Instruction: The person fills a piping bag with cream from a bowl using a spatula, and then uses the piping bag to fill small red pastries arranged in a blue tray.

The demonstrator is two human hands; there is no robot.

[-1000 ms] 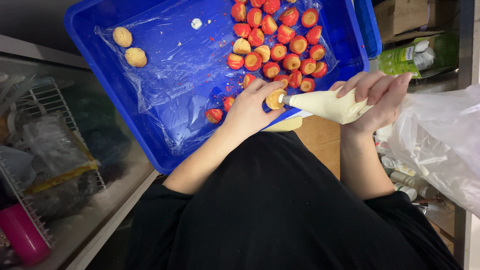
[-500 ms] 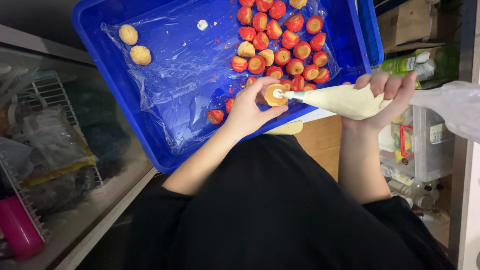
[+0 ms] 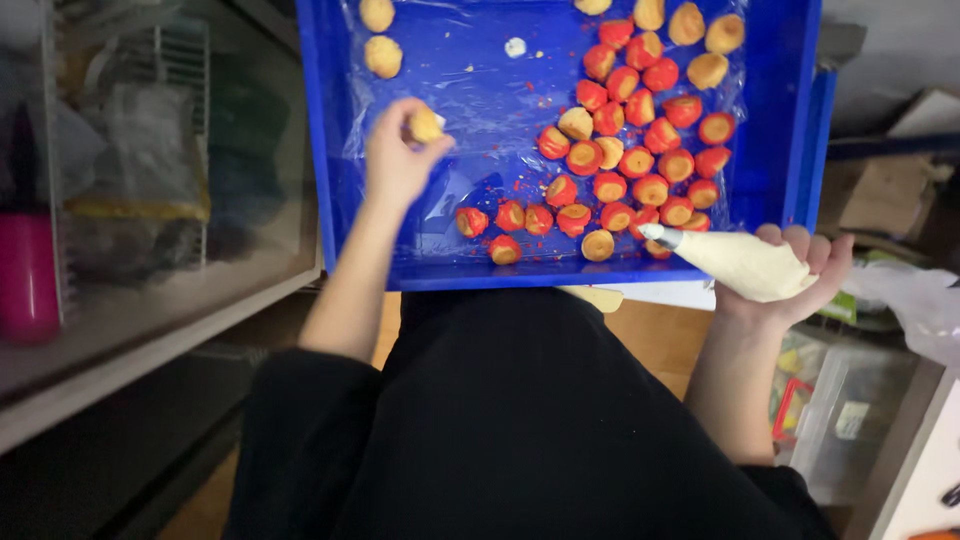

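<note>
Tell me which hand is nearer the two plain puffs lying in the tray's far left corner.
Left. The left hand, holding a small puff, is just below the two plain puffs. The right hand grips the piping bag beyond the blue tray's near right corner.

Blue tray w/ clear film lining. Puffs: red-coated, tan centres; a few plain golden, incl. puff in left hand. Cream-white piping bag. Black clothing.

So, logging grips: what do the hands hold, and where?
Left hand: a pastry at its fingertips. Right hand: piping bag around its body.
</note>
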